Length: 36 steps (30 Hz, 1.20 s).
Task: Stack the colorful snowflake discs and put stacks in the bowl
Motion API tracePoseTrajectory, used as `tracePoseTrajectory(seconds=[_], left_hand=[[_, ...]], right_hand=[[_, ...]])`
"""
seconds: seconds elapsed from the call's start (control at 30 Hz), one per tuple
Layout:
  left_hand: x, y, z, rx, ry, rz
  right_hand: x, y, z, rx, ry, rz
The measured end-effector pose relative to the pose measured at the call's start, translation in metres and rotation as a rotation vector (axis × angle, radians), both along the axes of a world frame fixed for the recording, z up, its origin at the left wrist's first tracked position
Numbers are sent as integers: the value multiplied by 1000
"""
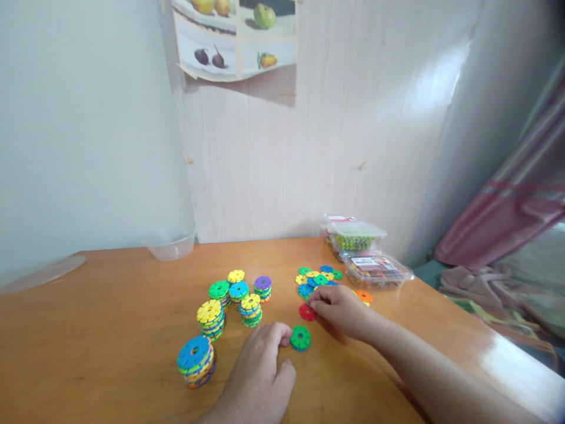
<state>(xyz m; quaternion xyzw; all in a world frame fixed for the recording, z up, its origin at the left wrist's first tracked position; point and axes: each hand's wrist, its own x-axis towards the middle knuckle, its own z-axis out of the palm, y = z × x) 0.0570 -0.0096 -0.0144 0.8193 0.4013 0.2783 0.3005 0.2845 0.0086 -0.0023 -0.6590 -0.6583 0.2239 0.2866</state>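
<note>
My right hand (pixel 343 309) pinches a red notched plastic disc (pixel 305 312) by its right edge, between thumb and fingertips. Just below it lies a short stack topped by a green notched disc (pixel 304 344), with a blue edge showing underneath. My left hand (pixel 262 371) rests to the left of that stack, its index fingertip at the green rim and its thumb held apart. Loose discs (pixel 320 280) in green, yellow and blue lie spread beyond my right hand, and an orange disc (pixel 364 296) sits behind that hand, partly covered.
Several disc stacks stand to the left, the nearest topped with blue (pixel 188 355), others with yellow (pixel 209 311) and purple (pixel 263 282). Clear lidded boxes (pixel 379 271) are at the back right. A clear plastic bowl (pixel 172 247) and a lid (pixel 48 275) lie at the back left.
</note>
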Motion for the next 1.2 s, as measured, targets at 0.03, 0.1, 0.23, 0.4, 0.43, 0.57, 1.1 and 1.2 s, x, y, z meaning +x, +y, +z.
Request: tracePoseTrajectory(seconds=[0.03, 0.1, 0.23, 0.4, 0.43, 0.57, 1.1, 1.2], left_hand=[[0, 0, 0, 3, 1, 1], [0, 1, -2, 9, 8, 1], [-1, 2, -5, 22, 13, 0], [-3, 1, -5, 30, 18, -5], [-3, 1, -4, 28, 17, -5], [-1, 1, -2, 24, 7, -3], [0, -1, 0, -1, -6, 14], [-1, 1, -1, 10, -2, 7]], right_hand=[[2, 1, 0, 57, -75, 7], [4, 0, 2, 98, -201, 49], [2, -6, 11, 95, -355, 114], [7, -7, 19, 69, -438, 13], [9, -7, 18, 71, -452, 5], [11, -3, 13, 46, -493, -13], [7, 1, 11, 232, -135, -70], [-3, -4, 7, -35, 208, 13]])
